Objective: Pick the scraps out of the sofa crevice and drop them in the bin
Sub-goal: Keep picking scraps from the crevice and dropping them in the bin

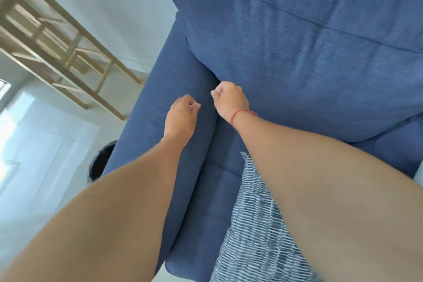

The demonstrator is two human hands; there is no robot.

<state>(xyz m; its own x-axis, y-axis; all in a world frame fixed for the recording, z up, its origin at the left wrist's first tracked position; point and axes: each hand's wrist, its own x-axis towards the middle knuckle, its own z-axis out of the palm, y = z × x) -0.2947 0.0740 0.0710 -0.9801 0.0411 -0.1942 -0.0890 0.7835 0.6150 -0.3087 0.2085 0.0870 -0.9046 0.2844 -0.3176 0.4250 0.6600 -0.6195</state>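
Observation:
A blue sofa (297, 57) fills the right of the head view, its armrest (174, 71) running down the middle. The crevice (214, 80) lies between armrest and seat cushion. My left hand (182, 117) hovers over the armrest, fingers pinched on a small pale scrap (194, 105). Just beside the crevice, my right hand (231, 101), with a red string on its wrist, is closed with a tiny pale scrap (220, 91) at its fingertips. A dark round bin (101, 160) stands on the floor left of the armrest, partly hidden by my left forearm.
A blue-and-white patterned cushion (256, 224) lies on the seat under my right forearm. A wooden table and chair frame (59, 46) stands on the pale tiled floor (45, 144) at upper left.

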